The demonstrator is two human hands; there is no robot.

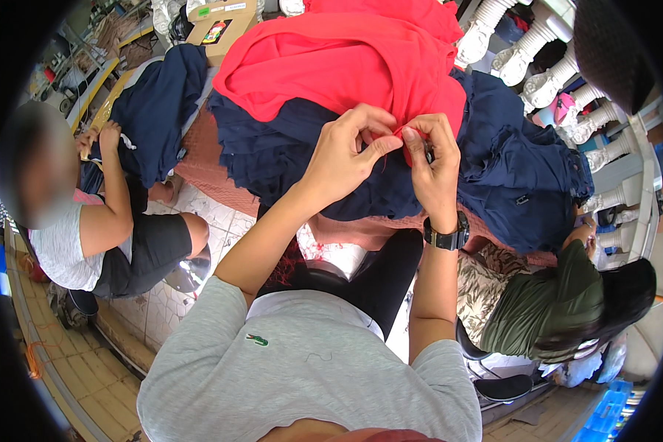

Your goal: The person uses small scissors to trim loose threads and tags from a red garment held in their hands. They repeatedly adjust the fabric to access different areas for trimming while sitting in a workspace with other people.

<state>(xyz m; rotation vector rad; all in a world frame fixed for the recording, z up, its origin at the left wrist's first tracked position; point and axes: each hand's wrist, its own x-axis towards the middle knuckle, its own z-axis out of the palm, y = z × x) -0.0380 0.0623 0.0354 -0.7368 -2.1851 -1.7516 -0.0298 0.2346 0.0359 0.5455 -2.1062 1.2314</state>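
A bright red garment (pixel 324 66) lies in loose folds on top of a pile of navy garments (pixel 265 151). Both of my hands meet at its near edge. My left hand (pixel 350 151) is closed, thumb and fingers pinching at a bit of the red cloth. Pressed against the same spot are the thumb and fingers of my right hand (pixel 436 158). Something small and dark shows inside my right palm, but I cannot make out what it is. A thin red thread hangs beside my left thumb.
More navy garments (pixel 516 169) spread to the right over the table's brown cloth (pixel 199 147). A person (pixel 88 236) at left handles dark cloth; another (pixel 552 302) sits at right. White balusters (pixel 541 85) line the right. A cardboard box (pixel 221 33) stands at far left.
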